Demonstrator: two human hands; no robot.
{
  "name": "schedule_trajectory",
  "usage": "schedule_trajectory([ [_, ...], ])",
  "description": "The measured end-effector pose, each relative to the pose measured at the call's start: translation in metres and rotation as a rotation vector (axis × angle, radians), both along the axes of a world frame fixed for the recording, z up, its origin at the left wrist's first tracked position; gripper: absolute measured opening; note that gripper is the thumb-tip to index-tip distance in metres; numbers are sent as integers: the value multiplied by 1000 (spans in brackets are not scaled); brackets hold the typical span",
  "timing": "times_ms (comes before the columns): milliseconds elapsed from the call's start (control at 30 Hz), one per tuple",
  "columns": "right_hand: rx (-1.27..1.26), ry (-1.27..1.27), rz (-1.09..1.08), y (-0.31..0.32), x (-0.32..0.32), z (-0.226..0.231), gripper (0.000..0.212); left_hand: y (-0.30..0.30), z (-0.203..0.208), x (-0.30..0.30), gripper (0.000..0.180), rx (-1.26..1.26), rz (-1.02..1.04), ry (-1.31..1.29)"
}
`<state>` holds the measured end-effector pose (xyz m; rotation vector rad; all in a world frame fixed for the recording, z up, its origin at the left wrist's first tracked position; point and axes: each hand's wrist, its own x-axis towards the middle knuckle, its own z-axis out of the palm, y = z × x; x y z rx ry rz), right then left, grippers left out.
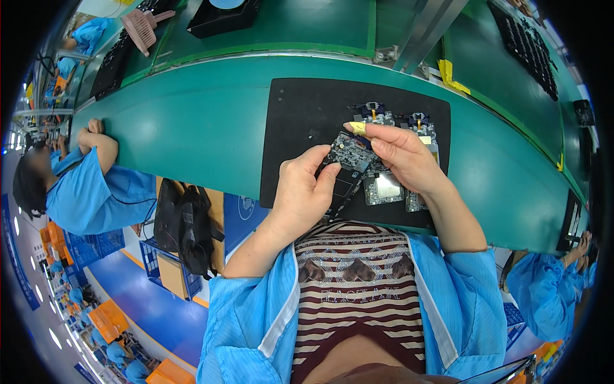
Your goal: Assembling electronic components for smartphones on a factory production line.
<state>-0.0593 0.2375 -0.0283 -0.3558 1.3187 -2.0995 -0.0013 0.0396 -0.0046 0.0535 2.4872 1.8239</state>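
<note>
My left hand (306, 182) is closed on the edges of an opened phone (349, 157), which is tilted and has its circuit board exposed on the upper half. At the phone's upper end is my right hand (403, 153), its thumb and index finger brought close together. A yellow wrap (358, 128) is around that index fingertip. Something small and dark shows between those fingers, too small to make out. Partly behind my right hand, circuit boards lie on the black mat (300, 109): one board (384, 187) with a silvery plate, another board (423, 137) to its right.
A green table (198, 96) extends to both sides. Beyond it a raised green belt carries a black tray (224, 19) and a pink basket (141, 29); a metal post (432, 32) stands there. Co-workers in blue sit left (96, 192) and right (543, 294). A black bag (185, 217) hangs left.
</note>
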Motion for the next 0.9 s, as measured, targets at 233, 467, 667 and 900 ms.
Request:
schedule_trajectory([
  [233,3,64,-39,-1,4,-12,36,4,11,1,16,-177,-21,-23],
  [467,10,143,-85,-5,6,-7,34,0,0,1,15,-74,-17,-101],
  [667,14,146,-80,-5,8,-5,34,-2,-10,2,15,50,17,-42],
  [900,36,145,-71,-4,8,-5,34,2,3,1,14,0,21,-35],
])
